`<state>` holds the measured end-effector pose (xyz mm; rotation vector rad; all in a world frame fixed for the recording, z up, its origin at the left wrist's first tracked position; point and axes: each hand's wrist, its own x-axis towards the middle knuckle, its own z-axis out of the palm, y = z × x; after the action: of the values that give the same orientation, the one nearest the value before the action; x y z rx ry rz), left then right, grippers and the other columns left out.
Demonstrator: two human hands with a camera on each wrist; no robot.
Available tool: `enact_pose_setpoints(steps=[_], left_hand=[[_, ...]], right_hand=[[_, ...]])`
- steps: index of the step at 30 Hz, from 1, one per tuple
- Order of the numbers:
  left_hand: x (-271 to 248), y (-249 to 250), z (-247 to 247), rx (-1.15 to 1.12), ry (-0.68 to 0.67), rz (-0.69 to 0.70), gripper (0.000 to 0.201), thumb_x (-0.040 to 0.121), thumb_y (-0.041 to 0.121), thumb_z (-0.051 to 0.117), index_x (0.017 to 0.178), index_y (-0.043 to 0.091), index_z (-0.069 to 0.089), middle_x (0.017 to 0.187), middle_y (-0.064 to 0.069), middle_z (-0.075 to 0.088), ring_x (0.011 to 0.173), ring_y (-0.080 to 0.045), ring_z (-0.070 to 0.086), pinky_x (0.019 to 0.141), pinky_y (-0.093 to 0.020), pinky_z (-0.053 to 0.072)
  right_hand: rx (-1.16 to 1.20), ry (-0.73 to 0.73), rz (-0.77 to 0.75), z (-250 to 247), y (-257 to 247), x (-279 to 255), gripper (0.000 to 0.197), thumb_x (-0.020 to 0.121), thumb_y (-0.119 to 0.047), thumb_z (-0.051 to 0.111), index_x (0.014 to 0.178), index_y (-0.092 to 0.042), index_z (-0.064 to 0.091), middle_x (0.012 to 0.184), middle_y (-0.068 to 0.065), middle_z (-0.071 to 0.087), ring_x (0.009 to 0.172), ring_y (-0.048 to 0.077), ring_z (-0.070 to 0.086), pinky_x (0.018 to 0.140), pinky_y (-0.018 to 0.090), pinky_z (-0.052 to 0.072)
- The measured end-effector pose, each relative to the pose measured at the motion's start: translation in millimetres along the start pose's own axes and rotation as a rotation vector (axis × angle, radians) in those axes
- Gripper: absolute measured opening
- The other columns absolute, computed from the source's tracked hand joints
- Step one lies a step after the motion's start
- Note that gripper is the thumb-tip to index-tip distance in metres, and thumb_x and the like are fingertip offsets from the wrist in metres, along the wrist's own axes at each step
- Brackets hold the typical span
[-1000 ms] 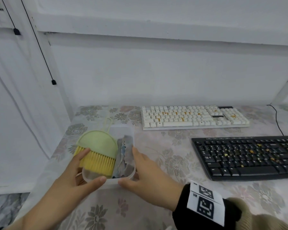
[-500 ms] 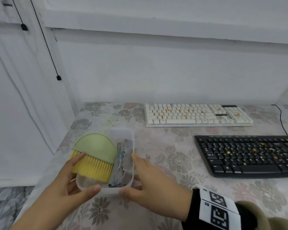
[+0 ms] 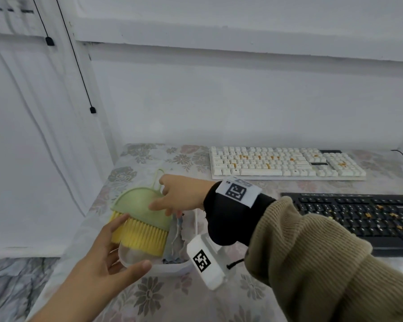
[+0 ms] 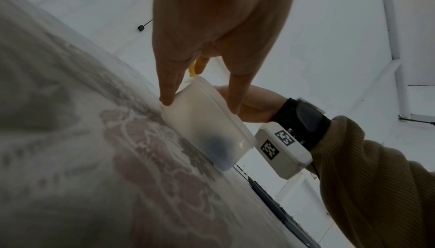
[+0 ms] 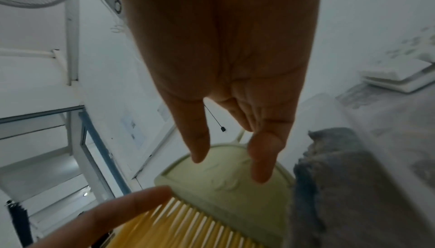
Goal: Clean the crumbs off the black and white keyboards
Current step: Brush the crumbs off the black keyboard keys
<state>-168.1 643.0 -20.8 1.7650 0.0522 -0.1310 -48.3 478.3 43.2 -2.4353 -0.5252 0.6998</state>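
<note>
Table (image 3: 254, 296), covered in a pale cloth printed with grey and pink flowers, set against a white wall.

Black flat keyboard (image 3: 358, 219) on the right of the table, nearer the viewer; orange-yellow crumbs (image 3: 392, 214) scattered on its keys. Right end runs out of the head view.

White keyboard with raised cream keycaps (image 3: 286, 165) farther back, by the wall, apart from the black one. Orange crumbs (image 3: 268, 166) lie among its middle rows and on the number pad.

Translucent white plastic tub (image 3: 135, 261), rectangular with rounded corners, on the table's left part, well left of both keyboards. The left-wrist view shows its frosted side wall (image 4: 202, 121) resting on the cloth.

Inside the tub: a hand brush with a pale green half-round plastic back and yellow bristles (image 3: 142, 212), its thin loop handle sticking out past the far rim. Just beside it on the right, a crumpled grey-blue cloth (image 3: 177, 240); also seen in the right-wrist view (image 5: 341, 187).

Left hand (image 3: 102, 259): holds the tub's near left corner, thumb on the near rim, straight fingers along the left side by the bristles. From the left wrist, two fingertips (image 4: 167, 97) touch the tub wall and rim.

Right hand (image 3: 179, 194): reaches across over the brush's green back, fingers extended and spread, closed on nothing. In the right-wrist view the fingertips (image 5: 200, 151) sit just above or at the green back (image 5: 223, 183); contact cannot be told. Olive ribbed sleeve and a black wrist band with white tagged blocks behind it.
</note>
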Motion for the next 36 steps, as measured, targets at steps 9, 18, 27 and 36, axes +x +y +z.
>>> enact_pose_setpoints(steps=[9,18,27,36], left_hand=[[-0.2,-4.4,0.4,-0.051,0.000,0.013,0.110,0.013,0.068,0.087,0.115,0.062,0.047,0.102,0.006,0.074,0.096,-0.009,0.071,0.077,-0.025,0.058],[-8.6,0.9,6.7,0.024,0.076,0.121,0.099,0.034,0.050,0.082,0.119,0.072,0.037,0.130,0.013,0.054,0.110,-0.020,0.064,0.094,-0.039,0.051],[-6.9,7.9,-0.7,0.368,0.281,0.335,0.092,0.047,0.047,0.080,0.118,0.079,0.029,0.145,0.017,0.037,0.136,-0.020,0.037,0.092,-0.033,0.044],[12.6,55.9,23.1,0.406,0.324,0.510,0.072,0.058,0.062,0.068,0.122,0.068,0.035,0.151,0.015,0.028,0.142,-0.011,0.028,0.111,-0.047,0.031]], right_hand=[[0.305,0.029,-0.037,0.1,18.8,3.9,0.046,0.091,-0.014,0.062,0.127,-0.003,0.036,0.109,0.010,0.053,0.069,0.016,0.056,0.056,0.026,0.045],[0.650,0.150,-0.051,0.7,24.1,1.5,0.012,0.089,-0.001,0.062,0.088,-0.005,0.051,0.073,0.011,0.051,0.068,0.024,0.048,0.052,0.025,0.039],[0.883,0.115,-0.246,-12.0,32.8,-13.6,0.018,0.093,0.000,0.055,0.083,-0.015,0.054,0.063,-0.002,0.041,0.050,0.006,0.037,0.047,0.018,0.035],[1.191,0.504,-0.392,-58.8,77.5,-67.6,0.022,0.095,-0.003,0.045,0.094,-0.020,0.059,0.064,-0.005,0.039,0.046,0.008,0.026,0.041,0.020,0.024]])
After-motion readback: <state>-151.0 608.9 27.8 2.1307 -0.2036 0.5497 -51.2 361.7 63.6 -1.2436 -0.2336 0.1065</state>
